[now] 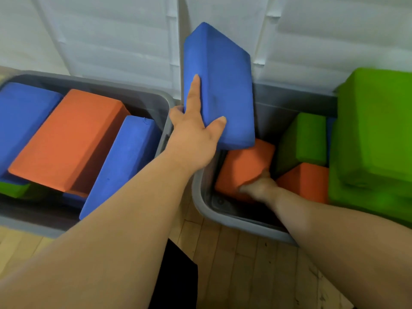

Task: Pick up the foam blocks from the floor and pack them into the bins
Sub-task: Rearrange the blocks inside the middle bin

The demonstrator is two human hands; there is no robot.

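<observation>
The left hand grips a raised blue foam block by its lower edge, with the thumb across the near face, the index finger stretched flat up that face, and the other fingers hidden behind. The block stands tilted above the near-left corner of the right grey bin. Inside that bin the right hand curls round the lower edge of a tilted orange foam block, grasping it. Beside it lie a green block, a second orange block and a stack of large green blocks rising above the rim. The left grey bin, just beside the right one, holds a broad orange block between two blue blocks, with a green one underneath. Both bins sit on a wooden floor against a white slatted wall.
</observation>
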